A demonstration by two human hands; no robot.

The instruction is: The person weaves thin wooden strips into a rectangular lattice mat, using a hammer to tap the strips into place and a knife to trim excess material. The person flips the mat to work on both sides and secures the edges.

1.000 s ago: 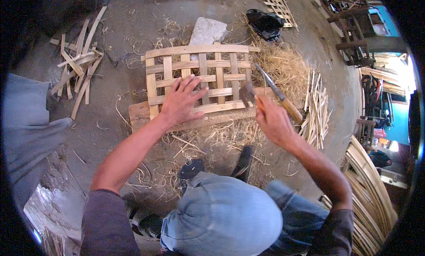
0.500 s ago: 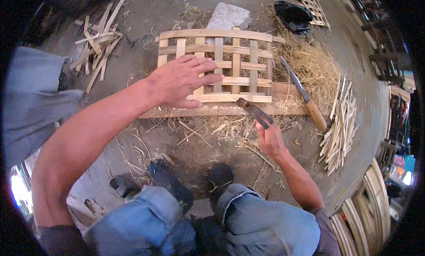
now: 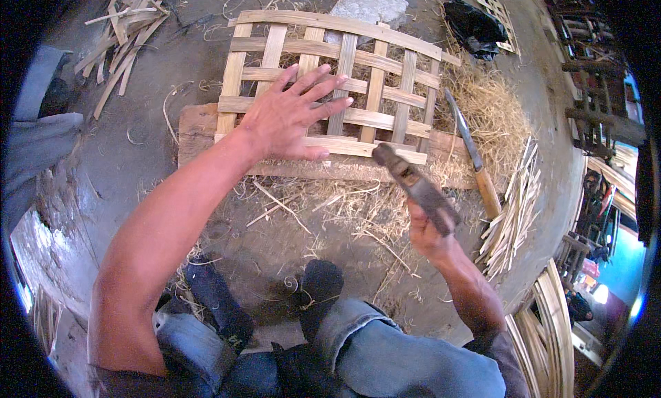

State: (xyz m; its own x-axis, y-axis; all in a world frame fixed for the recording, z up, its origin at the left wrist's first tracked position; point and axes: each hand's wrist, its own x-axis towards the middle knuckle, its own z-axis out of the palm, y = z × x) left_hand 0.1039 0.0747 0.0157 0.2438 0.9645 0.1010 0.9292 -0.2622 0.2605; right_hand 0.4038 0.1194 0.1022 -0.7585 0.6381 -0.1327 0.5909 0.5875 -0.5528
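Grey floor (image 3: 110, 164) carries a board (image 3: 196, 133), and your slat panel (image 3: 375, 81) lies over it with straw-like shavings (image 3: 492, 116) to the right. Your left hand (image 3: 282, 119) is over the panel's left half, fingers spread open; your right hand (image 3: 428, 234) has its fingers closed around a hammer (image 3: 413, 184), its head by the panel's near edge, contact not discernible. To your panel's right lies a knife (image 3: 474, 153), handle beside a pile of strips (image 3: 513, 212).

Lattice (image 3: 375, 88) on plank (image 3: 195, 133), stone (image 3: 372, 5) behind it, knife (image 3: 475, 153) to its right, strip pile (image 3: 131, 45) to its left.
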